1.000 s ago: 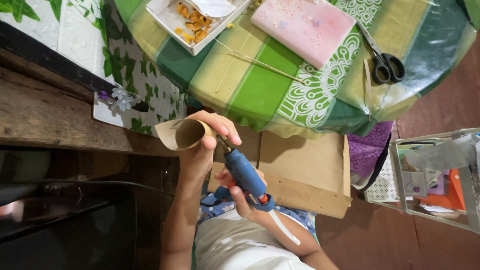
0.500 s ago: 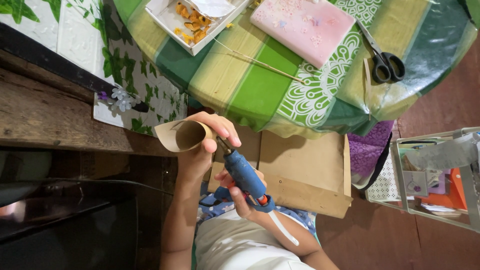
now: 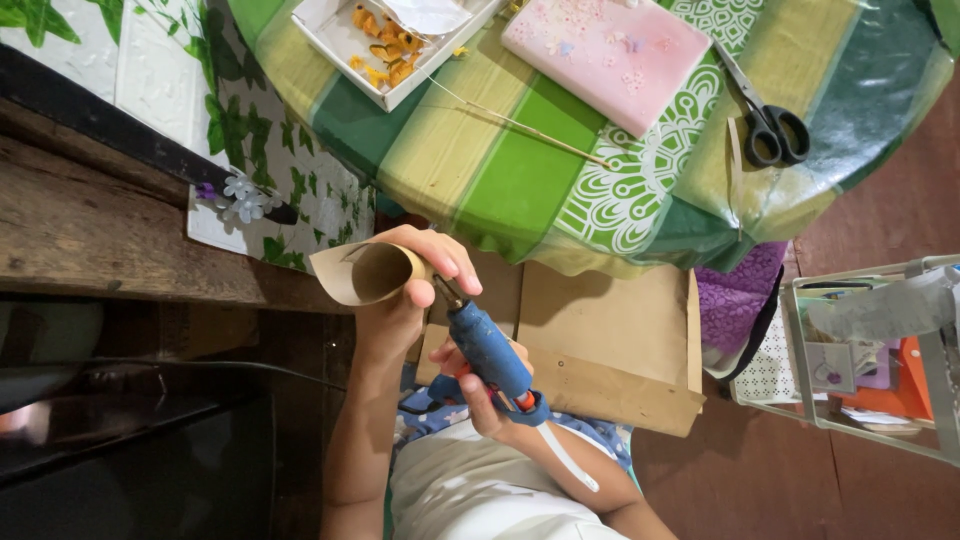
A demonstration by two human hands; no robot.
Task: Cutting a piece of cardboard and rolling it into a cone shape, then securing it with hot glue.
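Holding a rolled brown paper cone (image 3: pixel 365 272) in closed fingers, the left hand (image 3: pixel 405 290) keeps it in the air below the near edge of the round table (image 3: pixel 480 170). The right hand (image 3: pixel 480 385) grips a blue glue gun (image 3: pixel 488 348), its long axis slanting up-left, nozzle touching the cone's seam beside the left fingertips.

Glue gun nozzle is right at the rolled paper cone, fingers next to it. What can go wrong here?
1. The glue gun nozzle sits close to the left hand fingertips pinching the paper cone: burn risk, probably.
2. The cone is held by that pinch only; a slip may let it unroll.
3. Glue could drip onto the brown paper below.
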